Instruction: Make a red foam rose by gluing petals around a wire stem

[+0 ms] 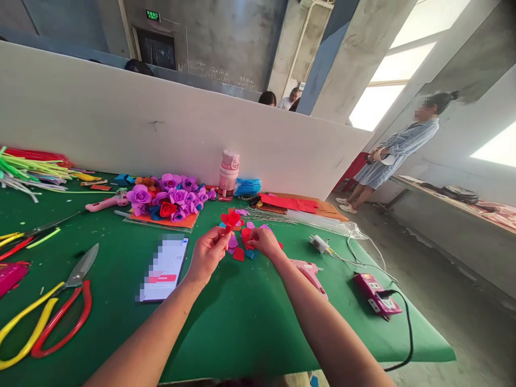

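Note:
My left hand [210, 251] is pinched around the base of a red paper flower [231, 219], which stands up above its fingertips. Just to the right, my right hand [264, 242] has its fingertips together at a red petal [246, 237] in the loose pile. Purple, blue and red petals lie around it, among them a separate red petal [238, 253] nearer the front. Finished flowers in purple, red and blue form a bunch [173, 199] to the left, on an orange sheet.
A phone [165, 271], large scissors [76, 285], a pink bottle [229, 174], a pink glue gun [309, 273], a charger [320, 244] and a power strip [377, 294] lie about. A person [403, 145] stands at the right beyond the table [242, 333].

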Demonstrator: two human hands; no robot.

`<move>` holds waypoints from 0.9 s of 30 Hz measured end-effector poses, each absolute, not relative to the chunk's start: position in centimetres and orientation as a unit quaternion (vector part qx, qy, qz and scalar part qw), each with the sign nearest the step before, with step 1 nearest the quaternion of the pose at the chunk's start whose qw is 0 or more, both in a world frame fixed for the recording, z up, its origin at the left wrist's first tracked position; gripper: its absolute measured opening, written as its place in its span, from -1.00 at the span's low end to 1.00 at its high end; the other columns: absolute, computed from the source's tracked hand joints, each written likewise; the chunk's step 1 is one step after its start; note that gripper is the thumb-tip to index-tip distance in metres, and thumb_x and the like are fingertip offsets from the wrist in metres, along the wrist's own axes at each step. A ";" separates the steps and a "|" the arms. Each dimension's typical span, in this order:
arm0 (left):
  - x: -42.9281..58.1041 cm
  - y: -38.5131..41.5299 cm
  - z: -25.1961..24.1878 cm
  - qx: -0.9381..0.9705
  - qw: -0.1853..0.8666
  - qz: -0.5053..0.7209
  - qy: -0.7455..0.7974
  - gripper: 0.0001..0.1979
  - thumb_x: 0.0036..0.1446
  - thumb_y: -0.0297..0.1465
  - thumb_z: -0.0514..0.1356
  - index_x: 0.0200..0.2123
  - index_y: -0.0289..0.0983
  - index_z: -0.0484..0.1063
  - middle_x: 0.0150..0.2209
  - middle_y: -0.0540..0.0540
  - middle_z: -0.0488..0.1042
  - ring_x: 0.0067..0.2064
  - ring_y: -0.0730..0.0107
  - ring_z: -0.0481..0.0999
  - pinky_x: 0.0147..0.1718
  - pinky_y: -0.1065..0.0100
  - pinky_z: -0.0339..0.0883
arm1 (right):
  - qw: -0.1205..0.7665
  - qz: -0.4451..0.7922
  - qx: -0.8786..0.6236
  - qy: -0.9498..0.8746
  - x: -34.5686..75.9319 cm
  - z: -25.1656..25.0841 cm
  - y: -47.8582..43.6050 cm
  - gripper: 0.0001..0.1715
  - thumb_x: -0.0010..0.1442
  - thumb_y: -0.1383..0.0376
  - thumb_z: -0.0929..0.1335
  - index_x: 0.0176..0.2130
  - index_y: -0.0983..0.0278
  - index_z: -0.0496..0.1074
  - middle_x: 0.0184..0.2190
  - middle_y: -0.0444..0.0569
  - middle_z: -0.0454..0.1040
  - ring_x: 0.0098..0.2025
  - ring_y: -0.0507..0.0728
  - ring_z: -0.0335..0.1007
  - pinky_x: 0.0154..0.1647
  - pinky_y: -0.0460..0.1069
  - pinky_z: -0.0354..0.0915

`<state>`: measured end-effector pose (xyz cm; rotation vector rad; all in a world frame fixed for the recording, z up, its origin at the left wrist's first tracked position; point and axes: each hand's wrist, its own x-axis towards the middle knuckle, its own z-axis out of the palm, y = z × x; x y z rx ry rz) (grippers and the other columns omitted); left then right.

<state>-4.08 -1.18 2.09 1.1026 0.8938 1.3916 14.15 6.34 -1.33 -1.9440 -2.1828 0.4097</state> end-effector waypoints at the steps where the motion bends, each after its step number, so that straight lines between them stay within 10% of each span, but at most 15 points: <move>1: -4.1 -1.2 2.1 0.465 0.546 0.585 0.379 -0.72 -0.01 -0.17 0.29 -0.42 -0.28 0.42 -0.60 0.10 0.20 -0.60 0.63 0.11 -0.66 0.51 -0.04 | 0.097 0.138 -0.658 -0.734 14.2 -1.4 6.4 -0.90 0.04 0.37 0.40 -0.35 0.25 0.53 -0.38 -0.09 0.55 -0.33 0.06 0.41 -0.44 -0.12 0.09; 27: -4.0 -1.3 2.0 0.458 0.558 0.582 0.374 -0.72 -0.04 -0.18 0.31 -0.43 -0.28 0.44 -0.62 0.10 0.21 -0.62 0.64 0.09 -0.68 0.52 -0.07 | 0.152 0.143 -0.670 -0.713 15.5 -0.9 5.7 -0.80 0.03 0.35 0.28 -0.42 0.25 0.52 -0.46 -0.10 0.53 -0.42 0.03 0.37 -0.50 -0.13 0.06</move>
